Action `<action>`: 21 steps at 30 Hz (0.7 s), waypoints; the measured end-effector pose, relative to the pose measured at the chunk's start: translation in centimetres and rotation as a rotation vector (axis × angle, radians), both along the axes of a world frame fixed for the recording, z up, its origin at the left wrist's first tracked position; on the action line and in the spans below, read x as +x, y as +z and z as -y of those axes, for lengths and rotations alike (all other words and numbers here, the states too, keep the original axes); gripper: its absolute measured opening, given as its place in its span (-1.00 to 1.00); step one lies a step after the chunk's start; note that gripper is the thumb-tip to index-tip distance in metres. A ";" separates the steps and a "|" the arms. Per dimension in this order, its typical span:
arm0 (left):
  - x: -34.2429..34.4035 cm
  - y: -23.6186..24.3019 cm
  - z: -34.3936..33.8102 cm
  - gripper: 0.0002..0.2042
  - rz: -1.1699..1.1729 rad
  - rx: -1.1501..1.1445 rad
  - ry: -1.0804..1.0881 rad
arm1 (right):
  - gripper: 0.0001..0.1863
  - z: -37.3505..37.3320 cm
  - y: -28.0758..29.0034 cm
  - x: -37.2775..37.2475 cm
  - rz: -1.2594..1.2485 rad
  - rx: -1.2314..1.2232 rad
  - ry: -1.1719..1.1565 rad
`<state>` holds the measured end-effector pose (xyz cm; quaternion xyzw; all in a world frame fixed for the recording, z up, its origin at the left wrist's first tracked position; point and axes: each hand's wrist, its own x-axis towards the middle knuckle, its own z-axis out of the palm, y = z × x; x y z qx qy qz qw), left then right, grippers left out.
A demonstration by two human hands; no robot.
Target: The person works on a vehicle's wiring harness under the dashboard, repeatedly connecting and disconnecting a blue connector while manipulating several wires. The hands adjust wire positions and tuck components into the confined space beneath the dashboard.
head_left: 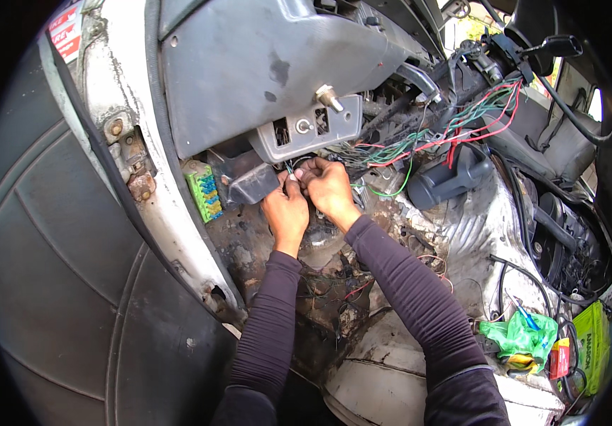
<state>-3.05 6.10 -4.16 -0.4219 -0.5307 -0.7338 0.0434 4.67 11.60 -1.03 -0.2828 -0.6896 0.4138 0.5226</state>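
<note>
My left hand [286, 216] and my right hand [329, 186] meet just below a grey switch panel [339, 129] on the dashboard's underside. Both are closed, with fingertips pinching thin wires [290, 168] that come down from behind the panel. Where the fingers come together, the exact ends of the wires are hidden. To the right, a loose bundle of green and red wires [419, 145] stretches up toward the steering column. Left of my hands sits a green fuse box [204, 193] with blue and yellow fuses, beside a dark plastic bracket [253, 183].
A grey door [57, 270] stands along the left, next to the white door pillar [178, 234]. Grey dashboard [249, 78] overhangs my hands. At the lower right lie a green plastic bag [533, 332], a red box [560, 358] and black cables [505, 263]. Rusty floor [246, 248] spreads below.
</note>
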 end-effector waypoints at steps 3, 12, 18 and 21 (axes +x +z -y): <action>0.1 0.1 0.2 -0.77 -0.040 -0.008 0.041 | -0.87 1.0 0.3 0.1 0.116 0.191 -0.167; -0.1 -0.6 0.4 -0.69 0.157 0.019 -0.255 | -0.84 2.1 -0.2 0.8 -0.050 0.098 0.010; -1.1 -0.2 -0.4 -0.65 0.320 -0.044 -0.189 | -0.78 1.5 -1.0 1.1 0.039 0.190 0.071; -0.9 0.0 -1.0 -0.58 0.375 -0.008 -0.068 | -0.74 0.9 -1.1 -0.1 -0.050 -0.002 0.076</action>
